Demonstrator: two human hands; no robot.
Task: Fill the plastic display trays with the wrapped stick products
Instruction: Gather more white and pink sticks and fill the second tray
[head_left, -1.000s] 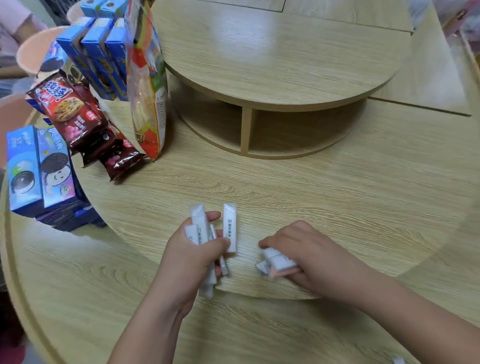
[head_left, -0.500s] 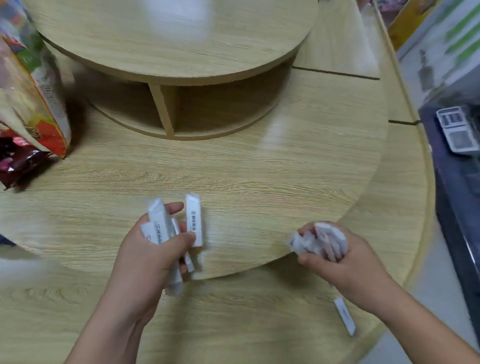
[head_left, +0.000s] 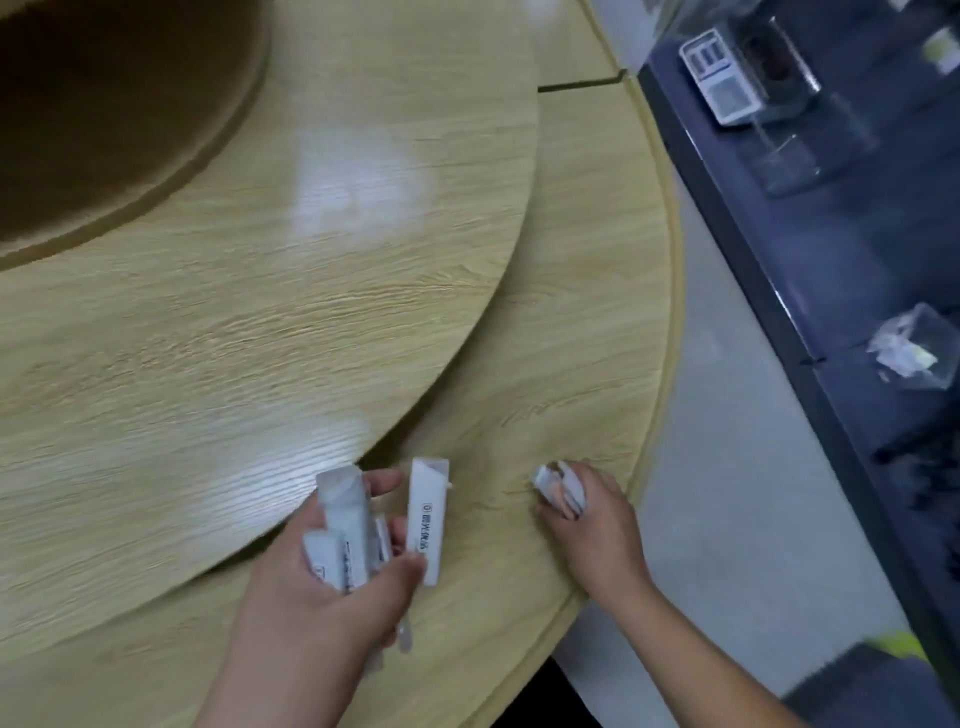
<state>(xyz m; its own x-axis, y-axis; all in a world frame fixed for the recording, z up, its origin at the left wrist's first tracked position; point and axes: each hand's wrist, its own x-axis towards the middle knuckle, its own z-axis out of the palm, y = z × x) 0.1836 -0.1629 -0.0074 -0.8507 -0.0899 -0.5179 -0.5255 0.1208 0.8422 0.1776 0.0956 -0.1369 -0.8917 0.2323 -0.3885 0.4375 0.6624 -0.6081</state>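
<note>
No legible text on wrapped sticks.

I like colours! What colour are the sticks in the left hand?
White wrapped sticks, shown in the head view.

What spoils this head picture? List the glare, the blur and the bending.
Head view: a white glare patch lies on the wooden table; motion blur softens the wrapped sticks in the left hand and the clear trays at right; the wide lens bows the table edge.
</note>
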